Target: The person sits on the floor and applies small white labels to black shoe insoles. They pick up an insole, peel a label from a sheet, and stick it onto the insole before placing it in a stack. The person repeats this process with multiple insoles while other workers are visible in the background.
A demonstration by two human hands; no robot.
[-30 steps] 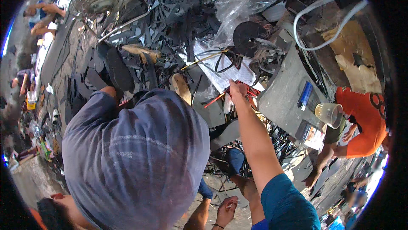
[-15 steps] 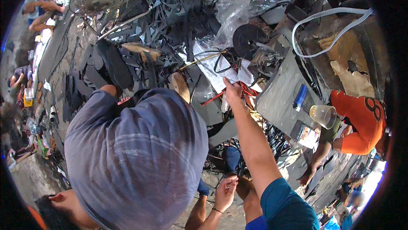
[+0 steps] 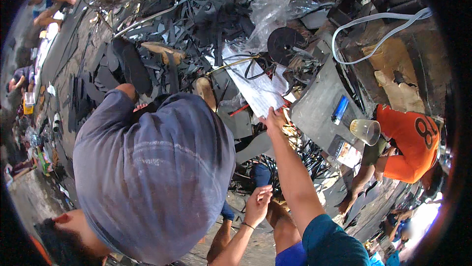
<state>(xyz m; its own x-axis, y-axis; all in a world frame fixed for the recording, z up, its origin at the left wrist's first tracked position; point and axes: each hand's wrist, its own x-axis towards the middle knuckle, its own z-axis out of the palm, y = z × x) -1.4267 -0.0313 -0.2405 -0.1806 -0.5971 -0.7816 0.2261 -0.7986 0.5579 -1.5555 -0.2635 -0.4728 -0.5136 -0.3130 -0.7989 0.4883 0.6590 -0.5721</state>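
At its near edge my right hand grips a white printed sheet of paper, fingers closed on the sheet. Dark strips and a thin yellowish stick lie across the upper part of the paper. My left hand, with a thin dark cord at the wrist, is held lower down, apart from the paper. Its fingers are curled together, and anything between them is too small to make out. Red strips and a bundle of dark strips lie beneath and beside the sheet.
A person in a grey shirt bends close on my left, beside dark soles and scraps. To the right, a grey board bears a blue lighter-like object and a clear cup. Another person wears orange.
My right hand has come nearer to me, and the paper's near end has shifted with it. My left hand has risen slightly. The person in grey has moved little.
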